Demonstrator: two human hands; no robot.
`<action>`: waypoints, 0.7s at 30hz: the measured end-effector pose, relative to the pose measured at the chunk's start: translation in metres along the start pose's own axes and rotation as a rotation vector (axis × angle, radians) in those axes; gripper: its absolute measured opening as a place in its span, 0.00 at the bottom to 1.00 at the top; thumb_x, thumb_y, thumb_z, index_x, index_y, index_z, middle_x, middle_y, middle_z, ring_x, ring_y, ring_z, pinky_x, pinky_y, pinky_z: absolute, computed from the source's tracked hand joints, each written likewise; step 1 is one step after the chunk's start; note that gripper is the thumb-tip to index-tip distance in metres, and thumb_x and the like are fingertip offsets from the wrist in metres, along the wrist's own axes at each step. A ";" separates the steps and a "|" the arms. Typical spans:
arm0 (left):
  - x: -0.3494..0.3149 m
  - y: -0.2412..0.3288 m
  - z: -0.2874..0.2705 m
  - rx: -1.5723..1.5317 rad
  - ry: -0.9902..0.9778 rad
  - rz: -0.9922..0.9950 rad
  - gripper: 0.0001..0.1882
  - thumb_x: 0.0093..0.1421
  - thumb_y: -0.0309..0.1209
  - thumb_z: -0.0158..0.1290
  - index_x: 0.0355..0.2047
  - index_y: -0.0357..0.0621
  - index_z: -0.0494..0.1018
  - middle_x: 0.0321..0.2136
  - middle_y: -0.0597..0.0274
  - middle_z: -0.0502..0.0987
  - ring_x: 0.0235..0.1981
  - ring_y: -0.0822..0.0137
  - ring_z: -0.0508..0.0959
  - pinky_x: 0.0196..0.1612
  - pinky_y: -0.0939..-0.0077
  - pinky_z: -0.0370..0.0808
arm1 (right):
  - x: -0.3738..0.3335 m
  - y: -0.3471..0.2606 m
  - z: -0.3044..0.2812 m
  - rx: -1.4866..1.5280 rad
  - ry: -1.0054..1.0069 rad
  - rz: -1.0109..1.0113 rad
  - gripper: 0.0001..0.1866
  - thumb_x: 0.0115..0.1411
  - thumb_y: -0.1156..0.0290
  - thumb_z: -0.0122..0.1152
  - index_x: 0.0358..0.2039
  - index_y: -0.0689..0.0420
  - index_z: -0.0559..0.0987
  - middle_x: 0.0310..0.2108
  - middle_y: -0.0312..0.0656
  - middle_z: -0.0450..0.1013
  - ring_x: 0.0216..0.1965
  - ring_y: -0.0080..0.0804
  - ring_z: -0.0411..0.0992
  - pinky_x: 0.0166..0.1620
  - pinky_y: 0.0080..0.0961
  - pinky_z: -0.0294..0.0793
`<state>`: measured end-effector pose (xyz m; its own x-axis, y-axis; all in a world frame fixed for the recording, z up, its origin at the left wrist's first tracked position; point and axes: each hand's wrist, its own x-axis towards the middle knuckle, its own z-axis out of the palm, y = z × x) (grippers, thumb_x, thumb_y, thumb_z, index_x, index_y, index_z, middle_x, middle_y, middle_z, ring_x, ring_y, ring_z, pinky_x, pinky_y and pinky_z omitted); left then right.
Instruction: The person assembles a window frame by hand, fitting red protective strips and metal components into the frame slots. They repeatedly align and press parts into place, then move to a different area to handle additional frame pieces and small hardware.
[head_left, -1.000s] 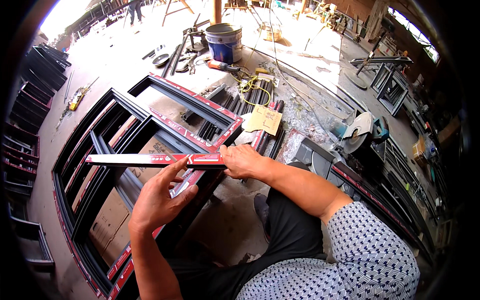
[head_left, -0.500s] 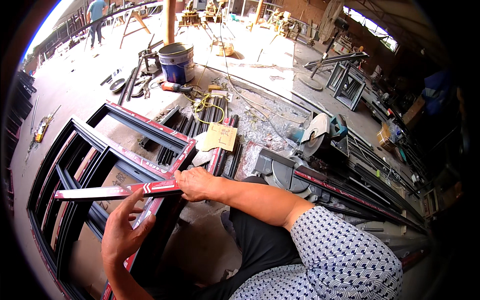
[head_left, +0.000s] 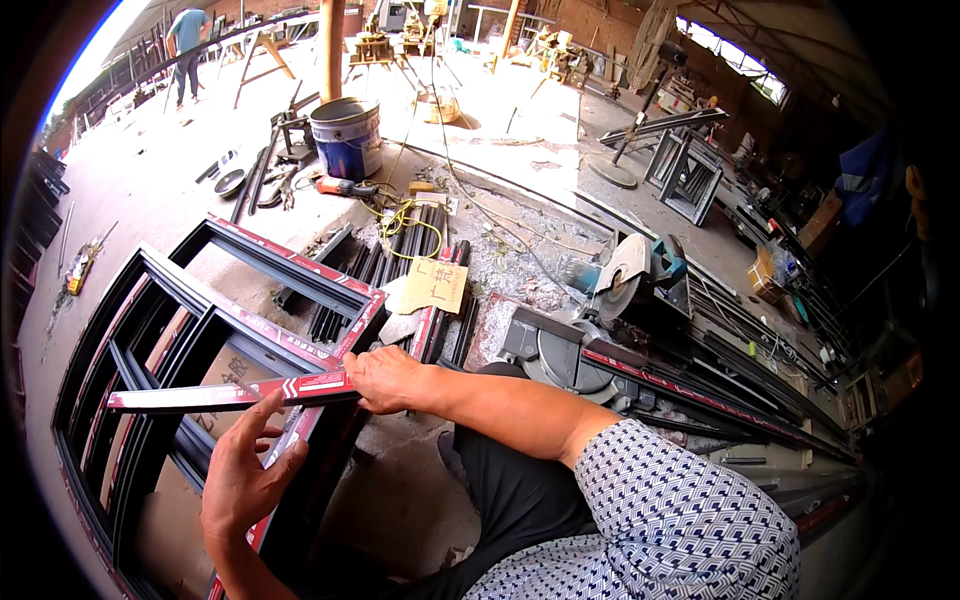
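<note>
A dark metal profile strip with red-and-white film on its face lies crosswise over a stack of dark window frames. My right hand is closed around its right end, knuckles up. Below the strip's middle, my left hand has thumb and fingers spread, its index fingertip up against the strip's lower edge. Something thin and pale shows by that fingertip, too small to name. Under my hands run the film-covered frame bars, with brown cardboard visible through the openings.
A mitre saw stands right of the frames, long dark profiles beside it. Ahead are a cardboard scrap, bundled profiles, a yellow cord, an orange-black power tool and a blue-white bucket. Another person stands far left.
The view has shifted slightly. Both hands keep nearly the same places on and beside the strip. The far person now leans forward more.
</note>
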<state>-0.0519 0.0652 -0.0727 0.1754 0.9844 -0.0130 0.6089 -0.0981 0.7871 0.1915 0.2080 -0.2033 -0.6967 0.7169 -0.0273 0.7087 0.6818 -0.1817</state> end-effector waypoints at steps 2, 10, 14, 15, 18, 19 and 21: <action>-0.001 0.003 0.000 0.004 0.009 -0.001 0.38 0.61 0.39 0.68 0.70 0.47 0.71 0.56 0.52 0.80 0.47 0.59 0.83 0.52 0.62 0.80 | 0.000 0.000 -0.001 0.015 -0.032 0.012 0.31 0.56 0.59 0.71 0.49 0.72 0.72 0.38 0.59 0.82 0.42 0.57 0.83 0.45 0.48 0.83; 0.001 -0.002 0.001 0.023 0.010 0.013 0.39 0.61 0.42 0.68 0.71 0.49 0.71 0.57 0.51 0.80 0.48 0.58 0.83 0.52 0.60 0.81 | -0.001 -0.003 -0.011 0.042 -0.118 0.052 0.33 0.59 0.57 0.71 0.52 0.70 0.70 0.41 0.59 0.81 0.45 0.60 0.82 0.47 0.50 0.82; 0.000 -0.001 0.001 0.032 0.015 0.013 0.38 0.61 0.40 0.68 0.70 0.47 0.71 0.57 0.50 0.80 0.48 0.57 0.84 0.52 0.60 0.81 | -0.002 -0.003 -0.010 0.028 -0.093 0.031 0.32 0.58 0.57 0.72 0.51 0.70 0.70 0.40 0.59 0.81 0.44 0.60 0.82 0.47 0.50 0.82; 0.000 0.000 0.001 0.044 0.020 0.017 0.37 0.61 0.38 0.68 0.69 0.45 0.71 0.57 0.49 0.81 0.48 0.56 0.84 0.51 0.61 0.82 | -0.002 -0.003 -0.009 0.025 -0.090 0.030 0.32 0.58 0.58 0.72 0.50 0.70 0.70 0.40 0.59 0.81 0.45 0.60 0.82 0.47 0.50 0.82; 0.000 0.000 0.000 0.049 0.025 0.030 0.36 0.60 0.36 0.68 0.68 0.43 0.72 0.56 0.48 0.81 0.48 0.55 0.85 0.51 0.61 0.82 | -0.002 -0.004 -0.009 0.028 -0.091 0.027 0.31 0.59 0.58 0.71 0.50 0.69 0.70 0.40 0.60 0.80 0.44 0.60 0.82 0.47 0.50 0.82; 0.000 -0.001 -0.001 0.045 0.024 0.034 0.36 0.60 0.36 0.68 0.68 0.43 0.72 0.56 0.48 0.81 0.48 0.55 0.85 0.52 0.61 0.82 | -0.002 -0.003 -0.010 0.031 -0.093 0.025 0.30 0.59 0.58 0.71 0.49 0.69 0.70 0.40 0.60 0.80 0.44 0.60 0.82 0.47 0.50 0.82; 0.001 -0.002 -0.001 0.043 0.016 0.020 0.39 0.62 0.45 0.68 0.70 0.46 0.71 0.57 0.48 0.81 0.48 0.55 0.84 0.52 0.58 0.82 | -0.002 -0.002 -0.006 0.024 -0.077 0.018 0.30 0.59 0.58 0.71 0.49 0.69 0.70 0.40 0.59 0.80 0.44 0.60 0.82 0.47 0.50 0.82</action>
<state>-0.0534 0.0664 -0.0734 0.1758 0.9843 0.0123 0.6380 -0.1235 0.7601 0.1924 0.2064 -0.1968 -0.6909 0.7152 -0.1060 0.7190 0.6643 -0.2042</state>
